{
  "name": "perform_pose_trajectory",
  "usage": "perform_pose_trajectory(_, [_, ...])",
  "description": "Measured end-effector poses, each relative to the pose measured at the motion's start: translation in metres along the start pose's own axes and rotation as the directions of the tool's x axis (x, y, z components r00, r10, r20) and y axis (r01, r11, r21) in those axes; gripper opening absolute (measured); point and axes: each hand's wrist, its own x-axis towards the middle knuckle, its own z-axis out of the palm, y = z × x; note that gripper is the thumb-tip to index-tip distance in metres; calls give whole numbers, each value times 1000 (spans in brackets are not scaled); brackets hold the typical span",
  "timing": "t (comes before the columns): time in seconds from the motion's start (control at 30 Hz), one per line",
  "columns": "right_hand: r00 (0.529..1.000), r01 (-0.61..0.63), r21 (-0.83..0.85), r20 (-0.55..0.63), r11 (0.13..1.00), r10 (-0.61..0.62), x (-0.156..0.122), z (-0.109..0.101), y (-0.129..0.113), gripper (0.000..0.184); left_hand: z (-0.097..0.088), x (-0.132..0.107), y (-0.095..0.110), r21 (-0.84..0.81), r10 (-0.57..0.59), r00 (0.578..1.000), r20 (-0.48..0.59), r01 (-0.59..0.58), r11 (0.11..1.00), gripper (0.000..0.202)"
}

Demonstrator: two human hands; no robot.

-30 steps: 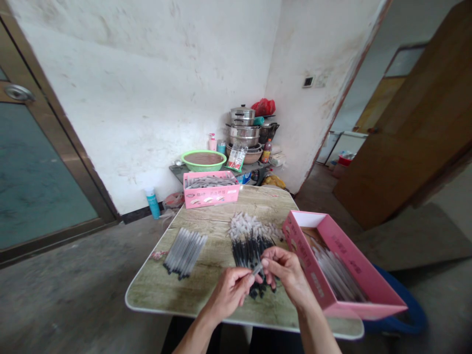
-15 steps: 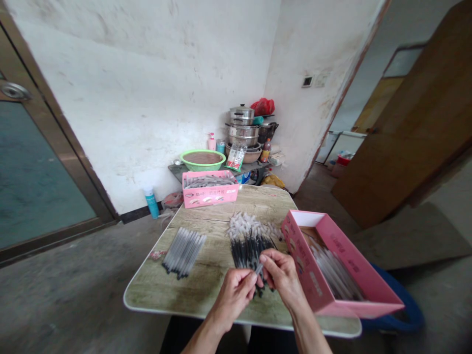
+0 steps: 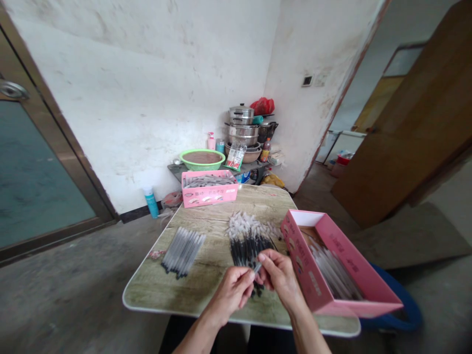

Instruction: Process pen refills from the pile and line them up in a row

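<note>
My left hand (image 3: 231, 293) and my right hand (image 3: 279, 275) meet over the near edge of a small wood-patterned table (image 3: 191, 290). Both are pinched on one thin clear pen refill (image 3: 257, 268) held between their fingertips. Just behind them lies a loose pile of black refills with pale caps (image 3: 248, 237). A neat row of assembled pens (image 3: 183, 251) lies to the left of my hands.
An open pink box (image 3: 334, 275) with pen parts overhangs the table's right side. Another pink box (image 3: 209, 188) sits at the far edge. Beyond are a green basin (image 3: 202, 159), stacked steel pots (image 3: 242, 128), a spray can (image 3: 151, 201) on the floor, and a wooden door at right.
My hands stayed joined on the refill and drifted slightly left and up in the frame as the view shifted a little; the fingers worked it closer together.
</note>
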Motion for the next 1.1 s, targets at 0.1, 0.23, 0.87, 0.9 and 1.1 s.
perform_pose_trajectory(0.1, [994, 20, 84, -110, 996, -10, 2, -2, 1, 42, -12, 7, -1, 81, -1, 999, -40, 4, 997, 45])
perform_pose_trajectory(0.23, [978, -5, 90, -206, 996, 24, -2, -10, 14, 49, -44, 11, 2, 505, 200, 943, -266, -40, 862, 37])
perform_pose_trajectory(0.87, [973, -122, -38, -204, 992, 112, -27, -29, 34, 41, -130, 30, -13, 882, 326, 820, -471, 451, 140, 30])
perform_pose_trajectory(0.9, [972, -111, -78, -216, 991, 92, -29, -32, 29, 41, -131, 30, -14, 886, 331, 822, -463, 441, 142, 29])
perform_pose_trajectory(1.1, [884, -87, -635, -405, 768, -234, -33, -97, -24, 34, -130, 28, -14, 899, 356, 825, -439, 404, 170, 27])
